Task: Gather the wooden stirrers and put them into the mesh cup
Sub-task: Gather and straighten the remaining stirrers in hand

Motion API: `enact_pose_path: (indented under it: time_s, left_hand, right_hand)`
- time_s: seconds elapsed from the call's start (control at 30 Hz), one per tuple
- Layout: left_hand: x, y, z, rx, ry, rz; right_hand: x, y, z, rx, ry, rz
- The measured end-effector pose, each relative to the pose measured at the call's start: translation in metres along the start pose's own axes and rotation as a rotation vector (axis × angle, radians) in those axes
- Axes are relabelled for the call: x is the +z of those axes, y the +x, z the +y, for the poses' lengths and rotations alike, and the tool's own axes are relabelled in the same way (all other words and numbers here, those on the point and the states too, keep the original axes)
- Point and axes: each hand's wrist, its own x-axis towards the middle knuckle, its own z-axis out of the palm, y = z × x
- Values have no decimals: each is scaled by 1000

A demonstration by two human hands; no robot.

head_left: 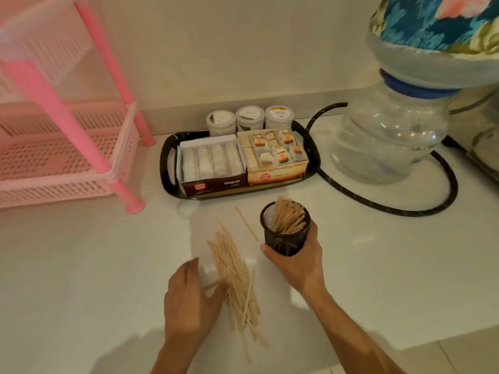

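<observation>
A black mesh cup (286, 240) stands on the white counter, holding a bunch of wooden stirrers (287, 217) upright. My right hand (299, 261) grips the cup from the near side. A loose pile of wooden stirrers (237, 279) lies on the counter left of the cup, fanned toward me. My left hand (189, 298) rests at the pile's left edge, fingers apart, thumb touching the sticks. One single stirrer (246, 224) lies apart, between the pile and the cup.
A black tray (168, 168) with two tea-bag boxes and three small jars stands behind the cup. A pink plastic rack (67, 147) fills the left. A large water bottle on a dispenser (388, 136) and a black cable (421, 209) lie at the right.
</observation>
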Motion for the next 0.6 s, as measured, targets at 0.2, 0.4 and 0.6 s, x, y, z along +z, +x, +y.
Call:
enact_pose_path:
  time_s: [0.2, 0.4, 0.6]
  left_hand:
    - [6, -15, 13, 13, 282, -26]
    - [11, -16, 21, 31, 441, -40]
    - [10, -12, 27, 42, 429, -73]
  right_hand:
    - [0, 13, 6, 43, 56, 51]
    - [-3, 28, 15, 23, 87, 55]
    - [-2, 44, 23, 24, 42, 43]
